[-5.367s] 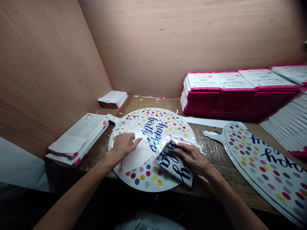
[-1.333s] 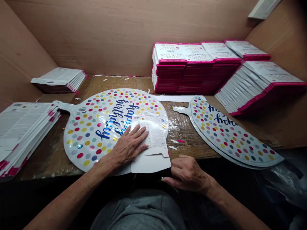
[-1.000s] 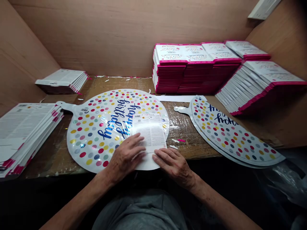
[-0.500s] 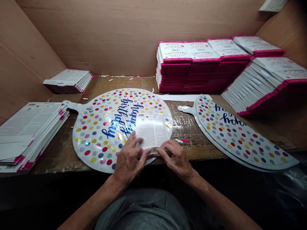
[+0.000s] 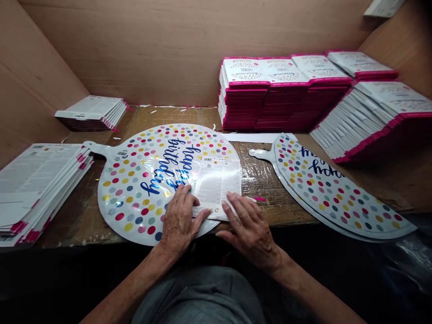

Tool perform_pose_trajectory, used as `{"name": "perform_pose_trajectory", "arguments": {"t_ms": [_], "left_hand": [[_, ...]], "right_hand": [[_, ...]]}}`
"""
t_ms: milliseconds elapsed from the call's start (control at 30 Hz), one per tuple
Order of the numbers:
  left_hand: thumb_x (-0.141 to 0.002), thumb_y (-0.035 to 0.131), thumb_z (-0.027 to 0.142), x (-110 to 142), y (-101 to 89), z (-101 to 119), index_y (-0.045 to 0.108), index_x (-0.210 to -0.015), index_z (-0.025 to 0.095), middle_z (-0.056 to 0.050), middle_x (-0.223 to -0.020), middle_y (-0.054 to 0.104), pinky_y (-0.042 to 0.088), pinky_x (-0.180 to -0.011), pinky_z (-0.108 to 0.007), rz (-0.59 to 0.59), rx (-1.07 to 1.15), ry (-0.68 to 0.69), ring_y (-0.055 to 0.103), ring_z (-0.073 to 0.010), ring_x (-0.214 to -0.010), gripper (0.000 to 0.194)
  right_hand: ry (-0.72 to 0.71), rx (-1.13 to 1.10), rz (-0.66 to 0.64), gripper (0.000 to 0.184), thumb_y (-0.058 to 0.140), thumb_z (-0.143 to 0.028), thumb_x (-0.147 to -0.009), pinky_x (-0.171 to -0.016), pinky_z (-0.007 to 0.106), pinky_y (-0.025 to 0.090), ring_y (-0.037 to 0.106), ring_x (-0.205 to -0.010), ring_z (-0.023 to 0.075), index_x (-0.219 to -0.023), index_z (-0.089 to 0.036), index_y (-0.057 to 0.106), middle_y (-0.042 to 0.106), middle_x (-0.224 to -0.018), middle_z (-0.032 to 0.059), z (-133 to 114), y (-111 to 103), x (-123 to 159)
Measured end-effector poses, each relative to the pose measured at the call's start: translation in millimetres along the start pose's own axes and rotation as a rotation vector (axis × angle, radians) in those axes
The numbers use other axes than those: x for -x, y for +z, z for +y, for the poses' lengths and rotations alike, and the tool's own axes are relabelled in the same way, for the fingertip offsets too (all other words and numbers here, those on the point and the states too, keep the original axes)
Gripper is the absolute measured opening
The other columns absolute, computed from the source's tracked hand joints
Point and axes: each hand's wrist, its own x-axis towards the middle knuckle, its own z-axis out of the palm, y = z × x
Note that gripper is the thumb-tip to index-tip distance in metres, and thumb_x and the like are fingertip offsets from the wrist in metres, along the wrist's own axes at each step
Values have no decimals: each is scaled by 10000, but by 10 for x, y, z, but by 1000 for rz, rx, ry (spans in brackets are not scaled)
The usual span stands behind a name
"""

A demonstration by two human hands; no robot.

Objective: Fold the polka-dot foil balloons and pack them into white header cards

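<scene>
A white printed paper packet [image 5: 216, 182] with small text and a barcode lies over the right part of a flat foil balloon [image 5: 135, 180]. The balloon has coloured dots and blue "happy birthday" lettering. My left hand [image 5: 178, 220] is at the packet's lower left corner, thumb on its bottom edge and index finger bent against its side. The other left fingertips rest on the balloon. My right hand [image 5: 251, 229] lies over the packet's lower right corner, fingers stretched and thumb apart below the edge. The right palm is hidden.
Several pink-edged packets stand in stacks [image 5: 263, 108] at the back right. More printed packets are piled at the left [image 5: 37, 180] and back left [image 5: 92, 110]. Folded dotted balloons [image 5: 334, 193] overhang the table's front edge on the right. Pink and white paper scraps lie about.
My right hand has let go of its pinch on the packet's bottom edge and flattened out. The packet has shifted slightly right, and its bottom edge now lies flatter.
</scene>
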Motion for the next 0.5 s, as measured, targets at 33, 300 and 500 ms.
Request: {"name": "perform_pose_trajectory", "arguments": {"t_ms": [33,300,500], "left_hand": [[-878,608,424,-6,12,-1,566,-883,168,-218,-1364,538,389,-1092,-510,-3,-3,3,414,-359,-1370,259],[-895,542,422,111,-295,168,592,-842,188,-124,-1031,673,523,-862,-390,108,226,-122,636,-263,-1012,245],[-774,661,546,235,-537,359,668,-762,185,-28,-664,656,510,-597,-284,-100,840,-582,615,-182,-610,361]], "right_hand": [[-40,21,-21,655,520,-491,-955,-1138,481,330,350,-1414,301,-1450,-77,411,453,-1475,194,-44,32,12],[-179,-46,139,214,566,-178,-961,-975,348,479,627,-1173,217,-1143,-119,663,703,-1196,89,51,29,132],[-120,-128,306,235,510,-110,-962,-989,363,480,644,-1144,199,-1146,-130,654,725,-1142,103,-58,-52,-227]]}}
